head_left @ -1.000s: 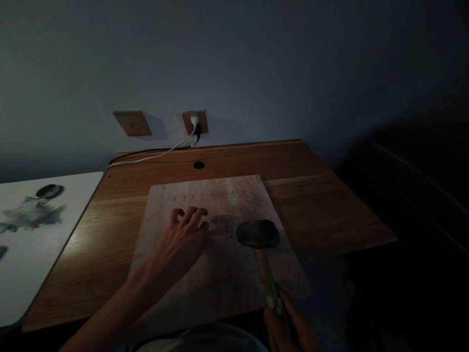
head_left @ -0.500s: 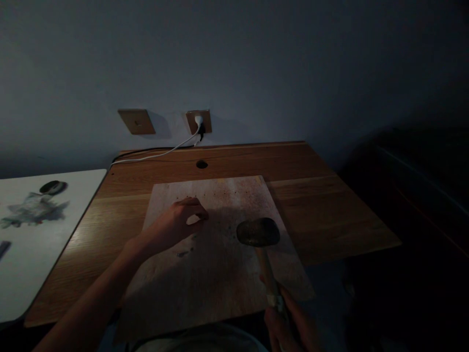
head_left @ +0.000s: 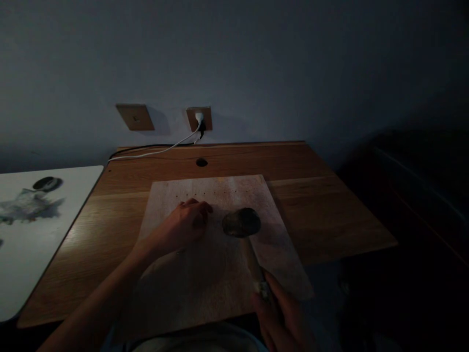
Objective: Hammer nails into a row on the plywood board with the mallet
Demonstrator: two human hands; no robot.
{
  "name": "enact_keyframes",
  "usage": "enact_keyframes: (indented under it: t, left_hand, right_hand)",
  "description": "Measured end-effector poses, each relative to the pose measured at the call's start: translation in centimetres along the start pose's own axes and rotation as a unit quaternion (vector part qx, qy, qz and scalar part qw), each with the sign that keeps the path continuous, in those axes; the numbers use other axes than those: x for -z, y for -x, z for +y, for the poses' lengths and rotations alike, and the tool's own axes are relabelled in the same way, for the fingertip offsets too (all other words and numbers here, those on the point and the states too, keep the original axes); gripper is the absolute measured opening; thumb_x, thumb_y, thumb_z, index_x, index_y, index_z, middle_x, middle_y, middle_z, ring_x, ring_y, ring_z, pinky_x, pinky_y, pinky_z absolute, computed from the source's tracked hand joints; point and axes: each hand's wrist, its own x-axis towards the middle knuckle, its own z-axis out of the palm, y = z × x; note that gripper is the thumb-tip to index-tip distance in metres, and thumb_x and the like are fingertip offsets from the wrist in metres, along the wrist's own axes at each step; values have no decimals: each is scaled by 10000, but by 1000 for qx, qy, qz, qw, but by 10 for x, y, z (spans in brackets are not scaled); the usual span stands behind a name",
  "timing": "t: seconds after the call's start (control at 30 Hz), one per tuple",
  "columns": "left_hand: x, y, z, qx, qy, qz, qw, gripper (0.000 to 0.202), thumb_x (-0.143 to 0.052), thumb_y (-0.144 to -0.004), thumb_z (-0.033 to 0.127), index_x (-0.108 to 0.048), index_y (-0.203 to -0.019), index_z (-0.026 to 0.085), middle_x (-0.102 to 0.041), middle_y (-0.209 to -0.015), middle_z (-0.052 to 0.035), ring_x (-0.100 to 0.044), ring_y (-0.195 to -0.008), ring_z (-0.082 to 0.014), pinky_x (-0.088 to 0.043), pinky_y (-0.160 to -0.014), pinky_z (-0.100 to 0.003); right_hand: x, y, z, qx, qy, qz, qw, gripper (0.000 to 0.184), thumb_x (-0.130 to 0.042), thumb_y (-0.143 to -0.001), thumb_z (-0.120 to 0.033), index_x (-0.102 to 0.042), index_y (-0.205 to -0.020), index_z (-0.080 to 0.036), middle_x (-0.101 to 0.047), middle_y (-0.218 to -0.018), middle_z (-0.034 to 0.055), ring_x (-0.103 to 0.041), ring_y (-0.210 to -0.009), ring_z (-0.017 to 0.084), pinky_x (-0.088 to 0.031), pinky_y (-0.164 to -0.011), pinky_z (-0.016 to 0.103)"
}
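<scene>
My right hand is wrapped around the wooden handle of a dark-headed mallet. The mallet's head hangs over the middle of a pale wooden board, right of my left hand. My left hand rests on the board with its fingers curled and closed. What sits between those fingertips, if anything, is too dark and small to tell. A row of several small dark dots, perhaps holes or nail heads, runs along the board's far side, just beyond my left fingers.
Under the board lies a wooden desk with a round cable hole. A white table adjoins on the left, holding crumpled plastic and a roll of tape. Cables run from a wall socket along the desk's back edge.
The mallet has swung left and slightly away from me, nearer my left hand. My left hand has turned a little, its fingers more curled, and shifted slightly right.
</scene>
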Motion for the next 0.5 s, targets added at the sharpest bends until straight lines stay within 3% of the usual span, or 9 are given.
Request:
enact_keyframes:
  t: [0.2,0.33,0.5]
  left_hand:
    - [0,0,0,-3,-17,-10,1000,334,-626,-782,58,-727,-1064,206,-768,-1106,-80,-698,-1130,-281,-533,-1037,-446]
    - [2,0,1,4,-25,-8,1000,243,-622,-791,53,-721,-960,196,-754,-1157,-92,-719,-1071,-259,-544,-1023,-426]
    - [1,1,0,4,-16,12,1000,436,-662,-765,44,-703,-1170,200,-749,-1166,-99,-728,-1062,-265,-567,-996,-407]
  right_hand:
    - [-15,-14,-14,52,63,-67,994,713,-632,-898,-761,-753,-1358,-230,-817,-1048,118,-787,-995,306,-653,-834,344]
    - [-19,-18,-19,106,102,-75,986,688,-589,-948,-722,-730,-1392,-216,-808,-1140,142,-773,-1058,304,-616,-970,381]
    - [-19,-22,-30,125,148,-131,972,594,-577,-997,-600,-710,-1428,-214,-809,-1237,148,-747,-1159,323,-564,-1040,412]
